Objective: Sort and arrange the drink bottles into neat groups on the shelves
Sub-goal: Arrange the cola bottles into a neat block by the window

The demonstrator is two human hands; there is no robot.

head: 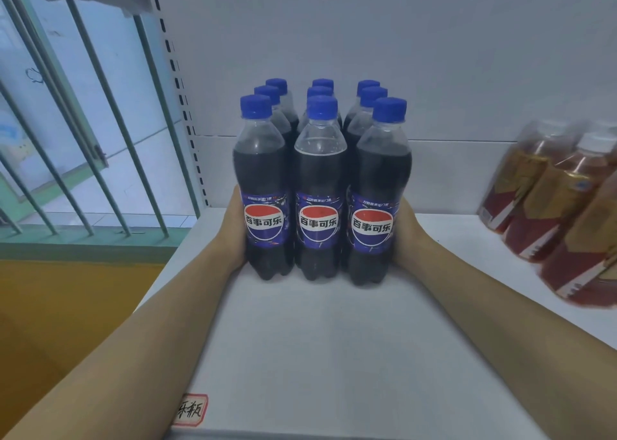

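dark cola bottles [320, 186] of clear ribbed plastic, blue screw caps and glossy blue labels, stand in a tight three-by-three block on the smooth white shelf [334, 356]. your left hand [233, 229] presses flat against the block's left side and your right hand [405, 232] against its right; the fingers seem straight, though the bottles hide them. amber tea bottles [551, 202] with white caps stand blurred at right.

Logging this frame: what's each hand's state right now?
Left hand: open, pressed against the cola bottles.
Right hand: open, pressed against their other side.
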